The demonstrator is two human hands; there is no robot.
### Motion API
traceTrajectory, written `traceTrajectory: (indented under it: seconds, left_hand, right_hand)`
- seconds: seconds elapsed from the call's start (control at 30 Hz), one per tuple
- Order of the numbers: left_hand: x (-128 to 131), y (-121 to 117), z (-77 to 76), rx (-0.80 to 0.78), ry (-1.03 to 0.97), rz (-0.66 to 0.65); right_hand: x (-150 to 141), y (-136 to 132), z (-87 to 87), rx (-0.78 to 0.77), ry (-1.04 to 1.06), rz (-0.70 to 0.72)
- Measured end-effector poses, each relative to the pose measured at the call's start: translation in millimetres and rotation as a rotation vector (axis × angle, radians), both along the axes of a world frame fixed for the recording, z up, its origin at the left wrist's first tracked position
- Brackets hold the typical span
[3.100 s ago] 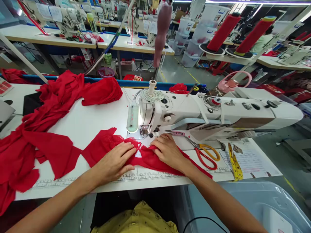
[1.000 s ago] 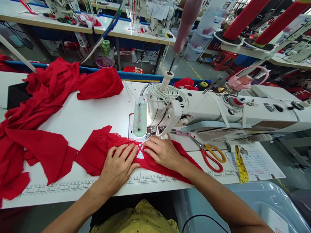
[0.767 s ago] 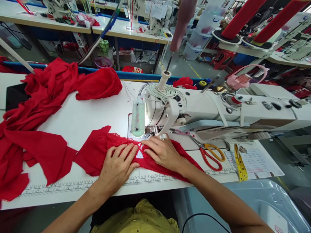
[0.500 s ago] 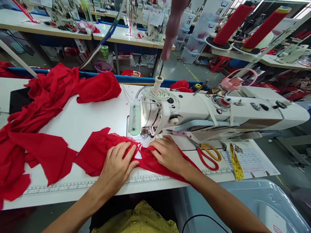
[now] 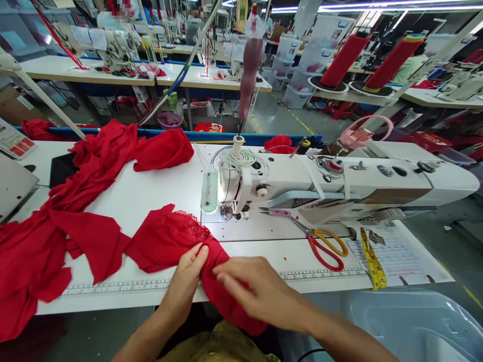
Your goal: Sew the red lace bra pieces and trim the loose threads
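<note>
My left hand [image 5: 184, 286] pinches a red fabric piece [image 5: 160, 244] between thumb and fingers at the table's front edge. Its scalloped lace edging [image 5: 188, 223] faces the sewing machine [image 5: 294, 176], and one end hangs down over the edge toward my lap. Over that hanging part is my right hand [image 5: 256, 289], slightly blurred, with fingers stretched out and thumb a little apart; whether the fingertips touch the cloth is hard to see. No cloth lies under the machine's presser foot [image 5: 227, 211].
Scissors [image 5: 320, 241] and a yellow tape measure [image 5: 373, 259] lie to the right, beside a paper sheet [image 5: 407, 261]. A heap of red fabric [image 5: 90, 176] covers the left side. A clear plastic bin [image 5: 377, 317] stands below, right. Thread cones [image 5: 345, 60] rise behind.
Both hands have drawn the red fabric from near the presser foot toward my body. The left hand has gone from lying flat to pinching; the right has come off the machine bed.
</note>
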State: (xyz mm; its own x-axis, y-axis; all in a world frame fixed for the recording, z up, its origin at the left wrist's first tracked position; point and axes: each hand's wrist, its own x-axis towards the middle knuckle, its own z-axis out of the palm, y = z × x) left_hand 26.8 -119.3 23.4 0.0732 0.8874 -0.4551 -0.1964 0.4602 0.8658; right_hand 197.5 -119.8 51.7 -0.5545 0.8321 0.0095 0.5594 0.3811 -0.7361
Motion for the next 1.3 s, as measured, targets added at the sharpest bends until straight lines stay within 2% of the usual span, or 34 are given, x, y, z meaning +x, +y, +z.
traceTrajectory:
  seconds: [0.07,0.13,0.27,0.4,0.47,0.57,0.73,1.03,1.3]
  left_hand:
    - [-11,1,-1.7,0.067,0.079,-0.084]
    - [-17,1,-2.1,0.162,0.195,-0.124]
    - [-20,1,-0.9,0.371,0.412,-0.201]
    - [-28,4,2.4,0.543,0.588,-0.273]
    - [-34,6,4.3,0.649,0.694,-0.24]
    - [-41,9,6.3,0.817,0.819,-0.18]
    - [-40,16,4.6,1.058,0.901,-0.133]
    - [-35,20,0.8,1.124,0.926,-0.234]
    - [-33,21,-1.5,1.142,0.939,-0.232]
  right_hand:
    - [6,9,-13.3,-0.13,0.163,-0.234]
    - [5,18,-29.2,-0.214,0.294,-0.368]
    - [-14,24,-48.9,-0.264,0.5,-0.295]
    - [-34,19,-50.3,-0.206,0.527,-0.313]
    - [-37,18,-48.3,-0.176,0.508,-0.347]
    - [-36,20,-44.0,-0.183,0.493,-0.319]
    - [-31,21,-38.5,-0.191,0.497,-0.307]
    - [-20,30,-31.4,-0.25,0.547,-0.315]
    - [-24,31,-29.4,-0.202,0.517,-0.359]
